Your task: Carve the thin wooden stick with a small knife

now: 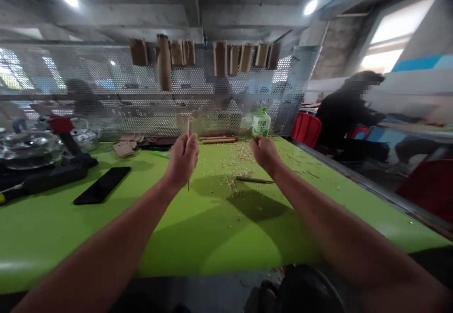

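Note:
In the head view my left hand [183,157] is closed around a thin pale wooden stick [190,125]. The stick stands upright, poking out above and below the fist over the green table. My right hand [265,150] is a closed fist, raised in front of the bottle; a small dark tip seems to show at its far side, but what it grips I cannot make out. Beneath and between the hands lies a carving tool [251,179] with a long handle. Pale wood shavings [244,152] are scattered around it.
A black phone [102,185] lies at left on the green table [198,242]. A green-labelled bottle [261,123] stands at the back. Wooden pieces [123,149] and glass pots [31,148] are back left. A seated person [345,110] is at right beyond the table edge.

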A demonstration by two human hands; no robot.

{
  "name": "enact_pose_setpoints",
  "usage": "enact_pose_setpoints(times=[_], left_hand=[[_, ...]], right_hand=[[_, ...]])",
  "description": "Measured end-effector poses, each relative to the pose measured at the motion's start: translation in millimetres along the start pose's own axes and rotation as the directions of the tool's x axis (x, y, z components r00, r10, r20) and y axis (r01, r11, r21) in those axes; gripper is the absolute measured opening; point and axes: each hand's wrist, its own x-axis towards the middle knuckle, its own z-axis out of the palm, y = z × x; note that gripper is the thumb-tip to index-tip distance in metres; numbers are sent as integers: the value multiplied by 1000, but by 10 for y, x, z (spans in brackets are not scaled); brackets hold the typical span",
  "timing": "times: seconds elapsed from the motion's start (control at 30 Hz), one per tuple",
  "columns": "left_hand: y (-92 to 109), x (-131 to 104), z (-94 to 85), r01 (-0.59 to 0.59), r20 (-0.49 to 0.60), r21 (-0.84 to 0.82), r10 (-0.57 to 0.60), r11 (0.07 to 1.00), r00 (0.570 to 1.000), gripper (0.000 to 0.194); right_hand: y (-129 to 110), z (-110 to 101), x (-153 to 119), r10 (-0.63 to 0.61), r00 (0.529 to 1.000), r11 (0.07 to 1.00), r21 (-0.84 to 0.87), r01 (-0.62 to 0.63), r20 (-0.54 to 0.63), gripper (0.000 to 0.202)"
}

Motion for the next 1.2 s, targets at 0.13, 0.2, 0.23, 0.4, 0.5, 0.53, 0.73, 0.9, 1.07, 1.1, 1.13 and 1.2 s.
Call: enact_pose_setpoints(times=[0.13, 0.2, 0.23, 0.4, 0.5, 0.53, 0.73, 0.9, 1.07, 1.1, 1.13, 1.2], left_hand=[[-200, 15, 101, 174, 133, -59, -165, 983, 977, 35], [-227, -34, 156, 202, 187, -79, -184, 976, 965, 34], [-227, -57, 177, 213, 201, -89, -192, 973, 961, 33], [-200, -110, 220, 264, 237, -166, -222, 950, 946, 28], [-203, -125, 227, 272, 263, -163, -224, 948, 939, 28], [-206, -132, 230, 279, 269, -151, -232, 948, 935, 28], [-201, -166, 258, 315, 265, -89, -282, 945, 922, 31], [-178, -176, 264, 325, 274, -59, -298, 944, 915, 26], [-171, -196, 253, 356, 313, -115, -306, 927, 899, 32], [-170, -200, 250, 355, 313, -118, -305, 927, 899, 33], [-169, -203, 248, 355, 314, -114, -306, 928, 899, 34], [-167, -205, 245, 359, 321, -92, -314, 929, 893, 34]], right_hand=[[-194, 114, -123, -67, 997, 996, 65, 65, 28, 28], [-236, 119, -169, -84, 996, 992, 94, 82, 25, 29], [-250, 113, -187, -96, 995, 990, 106, 93, 24, 29], [-359, 90, -286, -182, 981, 976, 137, 172, 65, 28], [-470, 84, -366, -211, 974, 967, 164, 195, 86, 27], [-506, 77, -389, -221, 971, 962, 180, 203, 86, 27], [-609, 32, -447, -289, 952, 940, 217, 262, 99, 26], [-611, 33, -457, -272, 953, 944, 229, 238, 134, 27], [-632, 33, -475, -256, 957, 945, 244, 217, 139, 26], [-635, 30, -476, -256, 957, 946, 242, 217, 140, 25], [-638, 25, -478, -257, 956, 946, 239, 220, 138, 25], [-639, 13, -479, -264, 956, 945, 231, 230, 128, 25]])
